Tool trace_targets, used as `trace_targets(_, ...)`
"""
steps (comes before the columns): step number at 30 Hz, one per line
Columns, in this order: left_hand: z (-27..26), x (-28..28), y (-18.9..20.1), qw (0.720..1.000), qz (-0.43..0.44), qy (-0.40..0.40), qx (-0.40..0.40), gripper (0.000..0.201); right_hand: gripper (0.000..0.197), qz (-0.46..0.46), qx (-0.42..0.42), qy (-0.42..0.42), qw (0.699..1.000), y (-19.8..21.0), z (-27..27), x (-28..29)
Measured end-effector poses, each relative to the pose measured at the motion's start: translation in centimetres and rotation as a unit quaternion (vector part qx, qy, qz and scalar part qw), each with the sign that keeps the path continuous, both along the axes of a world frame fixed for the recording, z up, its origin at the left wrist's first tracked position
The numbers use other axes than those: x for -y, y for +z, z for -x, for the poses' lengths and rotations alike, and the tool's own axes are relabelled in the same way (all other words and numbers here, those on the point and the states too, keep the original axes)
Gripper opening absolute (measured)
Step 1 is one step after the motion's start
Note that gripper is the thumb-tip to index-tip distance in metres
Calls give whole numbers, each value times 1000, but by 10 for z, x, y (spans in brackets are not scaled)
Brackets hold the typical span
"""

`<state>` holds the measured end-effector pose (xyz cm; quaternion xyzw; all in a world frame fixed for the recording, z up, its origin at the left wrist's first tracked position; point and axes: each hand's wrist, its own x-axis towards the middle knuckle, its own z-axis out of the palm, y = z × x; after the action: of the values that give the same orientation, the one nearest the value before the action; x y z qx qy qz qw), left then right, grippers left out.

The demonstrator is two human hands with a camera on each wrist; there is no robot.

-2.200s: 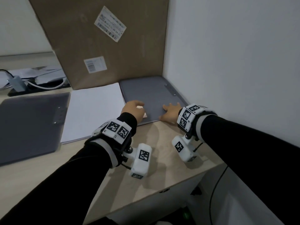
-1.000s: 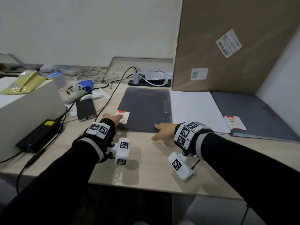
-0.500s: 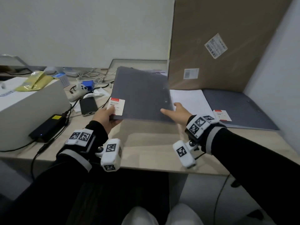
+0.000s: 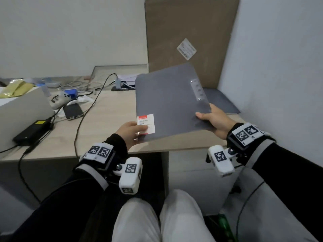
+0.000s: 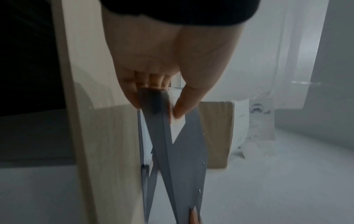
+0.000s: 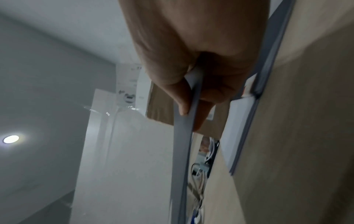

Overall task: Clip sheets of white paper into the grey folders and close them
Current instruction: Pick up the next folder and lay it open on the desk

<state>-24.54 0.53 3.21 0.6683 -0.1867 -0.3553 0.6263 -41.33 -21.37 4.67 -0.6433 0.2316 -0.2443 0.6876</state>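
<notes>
A pale wood bench [image 4: 108, 119] runs along a white wall, with a tall cardboard box [image 4: 188, 32] leaning in the corner and cables, a phone [image 4: 73, 111] and a black power brick [image 4: 33, 131] strewn at the left.

From the head view, a closed grey folder [image 4: 171, 100] is held in the air over the bench's near edge, tilted up toward the box, its long axis running away from the person and its clip strip along the right side. The left hand [image 4: 129, 133] pinches the near left corner, thumb on the white and red label [image 4: 146, 124]; the right hand [image 4: 215, 119] grips the near right corner, thumb on top. Both hands are equally near it. A second grey folder [image 4: 220, 102] lies flat on the bench behind, toward the right wall. Half a second ago the held folder was lower and further left; a second ago it lay flat on the bench with the hands at its near edge.

In the left wrist view, the thumb and curled fingers [image 5: 153, 81] clamp the folder's corner, covers slightly parted.

In the right wrist view, the thumb and fingers [image 6: 208, 97] squeeze the folder's edge; white paper [image 6: 237, 121] shows in the flat folder on the bench. The coming move probably carries the held folder toward the right.
</notes>
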Motion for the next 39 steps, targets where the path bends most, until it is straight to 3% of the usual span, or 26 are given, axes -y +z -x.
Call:
trace_targets(3,25,24,-3,999,-13,21,25,57,35,-10,-12,-11,1000,-16,46,11)
trace_targets(5,43,39,-2,997,-38,14,66,72,39,-12,-27,-19,999,-27,71,18)
trace_targets(9,83,67,-5,979,-94,-53,176,54,37,-23,-62,-31,997,-44,111,27)
trace_targets(13,108,87,-16,953,-155,-154,212,32,29,-30,-96,-41,994,-53,141,34)
trace_targets(17,117,100,-18,929,-196,-191,250,41,30,-5,-159,-58,986,-49,156,38)
trace_targets(22,122,108,-16,945,-186,-181,200,47,39,81,-274,-41,957,-27,160,34)
trace_targets(25,121,108,-9,954,-173,-190,156,53,40,95,-227,-70,967,-8,158,31)
trace_targets(29,119,106,11,963,-112,-213,120,70,30,16,-104,-54,993,30,145,16)
trace_targets(31,127,102,32,973,-57,-218,57,57,25,-15,-58,-21,998,48,132,5)
trace_targets(32,128,100,44,973,-44,-222,38,55,28,-21,-45,0,999,58,124,-4)
trace_targets(36,116,86,85,967,25,-252,-25,79,60,-1,-24,94,995,83,81,-40)
trace_targets(39,97,67,101,965,51,-258,-20,75,68,24,-47,128,990,91,46,-67)
